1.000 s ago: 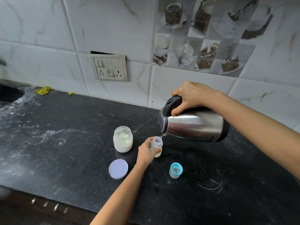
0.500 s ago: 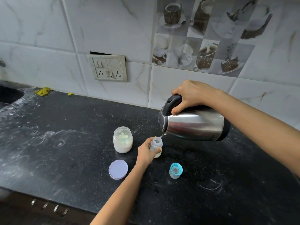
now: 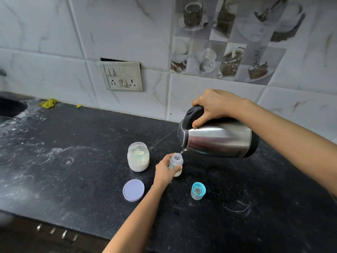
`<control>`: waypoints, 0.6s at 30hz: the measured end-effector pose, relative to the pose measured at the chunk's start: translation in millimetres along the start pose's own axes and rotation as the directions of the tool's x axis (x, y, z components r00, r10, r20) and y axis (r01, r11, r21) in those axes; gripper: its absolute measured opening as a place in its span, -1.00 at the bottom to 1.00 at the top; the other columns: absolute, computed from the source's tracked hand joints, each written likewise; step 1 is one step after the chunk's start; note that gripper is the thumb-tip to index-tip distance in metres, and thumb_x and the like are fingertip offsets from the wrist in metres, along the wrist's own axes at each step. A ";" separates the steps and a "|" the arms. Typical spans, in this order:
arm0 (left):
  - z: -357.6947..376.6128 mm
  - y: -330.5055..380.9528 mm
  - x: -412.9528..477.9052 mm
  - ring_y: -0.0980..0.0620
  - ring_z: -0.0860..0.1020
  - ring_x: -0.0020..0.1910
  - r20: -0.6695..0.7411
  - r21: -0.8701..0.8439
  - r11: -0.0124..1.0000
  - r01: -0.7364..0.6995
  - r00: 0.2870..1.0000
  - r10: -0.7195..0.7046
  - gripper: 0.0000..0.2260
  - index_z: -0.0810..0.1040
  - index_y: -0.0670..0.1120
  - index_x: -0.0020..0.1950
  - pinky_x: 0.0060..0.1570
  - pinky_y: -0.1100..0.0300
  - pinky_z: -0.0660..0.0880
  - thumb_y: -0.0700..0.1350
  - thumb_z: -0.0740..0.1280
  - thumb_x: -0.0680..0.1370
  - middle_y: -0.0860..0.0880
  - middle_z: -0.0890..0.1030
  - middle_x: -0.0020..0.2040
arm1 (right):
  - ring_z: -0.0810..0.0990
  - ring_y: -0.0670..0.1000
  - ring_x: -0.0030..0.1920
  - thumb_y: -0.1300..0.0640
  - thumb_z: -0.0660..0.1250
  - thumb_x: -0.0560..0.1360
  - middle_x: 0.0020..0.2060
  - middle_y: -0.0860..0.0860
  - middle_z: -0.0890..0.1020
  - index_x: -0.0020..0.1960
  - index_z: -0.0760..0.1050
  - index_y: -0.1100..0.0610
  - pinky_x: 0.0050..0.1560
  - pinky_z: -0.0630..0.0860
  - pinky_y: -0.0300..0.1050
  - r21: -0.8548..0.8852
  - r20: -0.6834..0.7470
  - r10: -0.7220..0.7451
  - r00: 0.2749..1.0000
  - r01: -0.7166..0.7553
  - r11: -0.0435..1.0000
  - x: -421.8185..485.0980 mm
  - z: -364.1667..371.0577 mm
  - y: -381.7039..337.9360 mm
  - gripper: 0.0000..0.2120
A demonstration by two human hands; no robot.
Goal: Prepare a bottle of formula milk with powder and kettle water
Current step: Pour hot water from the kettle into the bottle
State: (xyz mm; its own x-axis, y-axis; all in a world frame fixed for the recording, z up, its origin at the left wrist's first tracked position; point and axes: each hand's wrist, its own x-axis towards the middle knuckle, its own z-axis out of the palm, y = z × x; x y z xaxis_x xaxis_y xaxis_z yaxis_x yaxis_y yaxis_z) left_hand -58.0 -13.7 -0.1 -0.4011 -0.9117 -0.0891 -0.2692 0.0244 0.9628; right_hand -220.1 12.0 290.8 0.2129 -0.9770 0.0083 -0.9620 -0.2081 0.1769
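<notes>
- The right hand is clamped round the black handle of the kettle, fingers curled under it, holding the kettle tipped almost onto its side with the spout down
- The left hand grips the bottle from the left, thumb and fingers curled round its body to steady it
- The worktop is dark stone streaked with dried white rings
- The kettle hangs clear above the right half of the worktop, and a thin stream falls from its spout into the bottle's open mouth
- Against a second ago, kettle, stream and both grips sit almost exactly as they did: the pour simply goes on, so the water level is likely climbing and the fill step is not finished
- The powder jar stands open just left of the bottle, roughly half full
- The bottle stands upright about midway between the back and front edges, pale at its bottom
- The lilac lid lies flat nearer the front edge
- The blue cap stands front-right of the bottle, apart from it, still to go on
</notes>
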 end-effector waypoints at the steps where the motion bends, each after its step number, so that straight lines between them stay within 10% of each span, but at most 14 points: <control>1: 0.0 -0.2 0.0 0.12 0.54 0.15 0.000 0.001 1.000 0.000 1.000 0.000 -0.56 0.49 0.08 0.24 0.23 0.17 0.45 -0.15 0.50 0.41 0.07 0.60 0.16 | 0.43 -0.05 -0.38 -0.28 0.48 0.28 -0.46 -0.04 0.45 -0.35 0.35 0.03 -0.43 0.21 -0.12 0.003 0.003 -0.002 1.000 0.002 1.000 -0.2 -0.5 -0.4 -0.55; 18: 0.7 -1.9 0.8 0.11 0.53 0.16 -0.004 0.002 1.000 0.004 1.000 -0.004 -0.55 0.49 0.07 0.25 0.26 0.09 0.46 -0.15 0.50 0.41 0.08 0.60 0.16 | 0.42 -0.08 -0.40 -0.28 0.47 0.28 -0.47 -0.05 0.44 -0.34 0.35 0.03 -0.44 0.27 -0.10 -0.024 0.013 -0.029 0.999 0.029 0.999 2.8 -1.9 -1.5 -0.55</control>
State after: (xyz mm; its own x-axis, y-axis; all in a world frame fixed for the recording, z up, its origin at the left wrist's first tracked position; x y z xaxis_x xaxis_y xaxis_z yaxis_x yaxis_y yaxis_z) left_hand -58.5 -14.2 -2.1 -0.3963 -0.9135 -0.0914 -0.2721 0.0217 0.9620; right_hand -217.7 9.6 292.4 0.2384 -0.9711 -0.0097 -0.9510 -0.2354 0.2006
